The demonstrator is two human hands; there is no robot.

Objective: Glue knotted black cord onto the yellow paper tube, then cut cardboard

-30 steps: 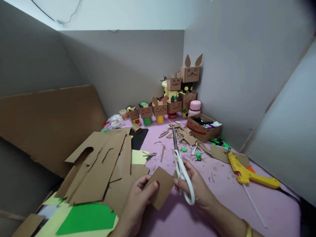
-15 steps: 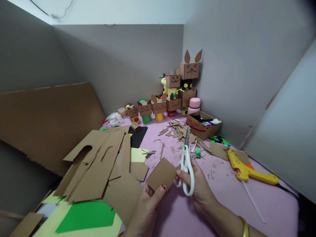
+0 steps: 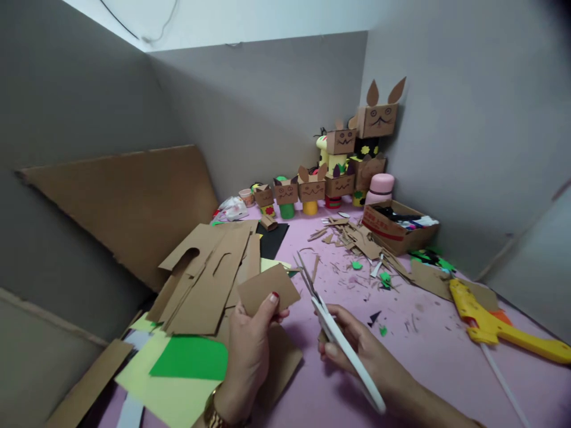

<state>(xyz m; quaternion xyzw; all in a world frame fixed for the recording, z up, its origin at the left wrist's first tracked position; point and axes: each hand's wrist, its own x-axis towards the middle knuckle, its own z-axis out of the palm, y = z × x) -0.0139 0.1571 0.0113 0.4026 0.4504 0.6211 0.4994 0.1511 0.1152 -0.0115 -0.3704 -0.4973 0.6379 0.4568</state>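
My left hand (image 3: 250, 342) pinches a small brown cardboard piece (image 3: 263, 289) between thumb and fingers, tilted above the table. In my right hand (image 3: 363, 342) is a pair of white-handled scissors (image 3: 341, 340). Their blades point away from me and are slightly apart, with a small gap between them and the cardboard piece. Part of the handle loops is hidden by my fingers. Under my left hand lies another cardboard sheet (image 3: 281, 365), partly covered by the wrist.
Cut cardboard sheets (image 3: 209, 303) and green paper (image 3: 190, 358) lie at left. Cardboard scraps (image 3: 357, 238) litter the middle right. A yellow glue gun (image 3: 486, 321) rests at right, beyond it an open box (image 3: 397, 229). Cardboard animal figures (image 3: 312, 191) stand at the back.
The cardboard piece in my left hand has moved up and left, away from the scissors. The scissors have turned, blades tilting left. My view has swung left.
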